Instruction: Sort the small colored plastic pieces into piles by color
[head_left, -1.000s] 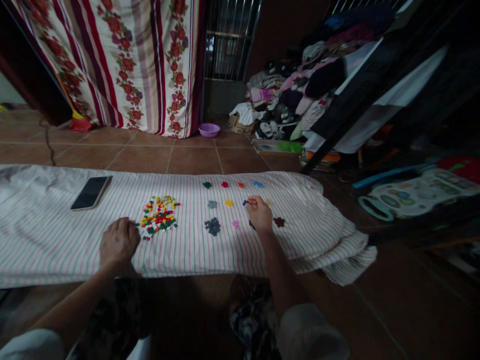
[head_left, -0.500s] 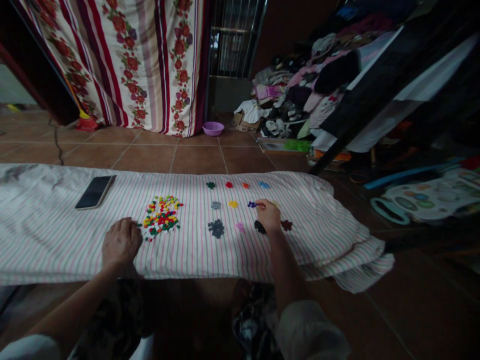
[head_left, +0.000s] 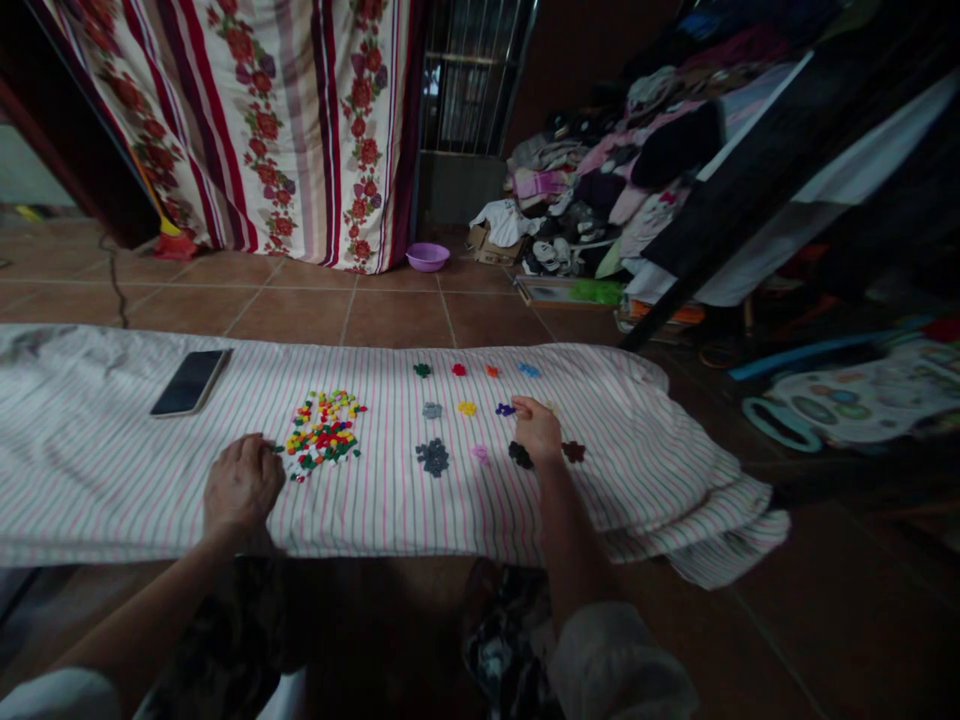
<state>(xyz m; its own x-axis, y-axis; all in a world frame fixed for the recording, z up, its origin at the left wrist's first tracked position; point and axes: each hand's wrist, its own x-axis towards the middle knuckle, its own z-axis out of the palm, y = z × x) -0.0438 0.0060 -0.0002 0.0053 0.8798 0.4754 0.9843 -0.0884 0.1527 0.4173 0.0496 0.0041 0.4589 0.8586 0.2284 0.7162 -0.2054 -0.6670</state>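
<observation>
My right hand [head_left: 538, 430] is closed in a pinch at the edge of a small cluster of dark purple beads [head_left: 504, 409]. Whatever its fingertips hold is too small to make out. My left hand [head_left: 246, 483] rests on the striped cloth [head_left: 390, 520], back up, fingers curled together and their tips partly hidden. Beside its fingertips lies a pile of small mixed-colour beads [head_left: 324, 440]. Around my right hand are sorted clusters: black beads [head_left: 519, 455], brown beads [head_left: 574, 452], pink beads [head_left: 480, 455] and yellow beads [head_left: 466, 409]. Pale beads [head_left: 553, 409] show just behind it.
Dark grey beads [head_left: 433, 457], light grey beads [head_left: 432, 410], green beads [head_left: 422, 370], red beads [head_left: 458, 370], orange beads [head_left: 492, 371] and light blue beads [head_left: 529, 370] form other clusters. A phone [head_left: 190, 383] lies at left. Beyond are a purple basin [head_left: 427, 258] and heaped clothes [head_left: 592, 180].
Both hands keep nearly the same place, my right hand still pinching by the purple beads. The view has shifted very slightly; the bead clusters look unchanged.
</observation>
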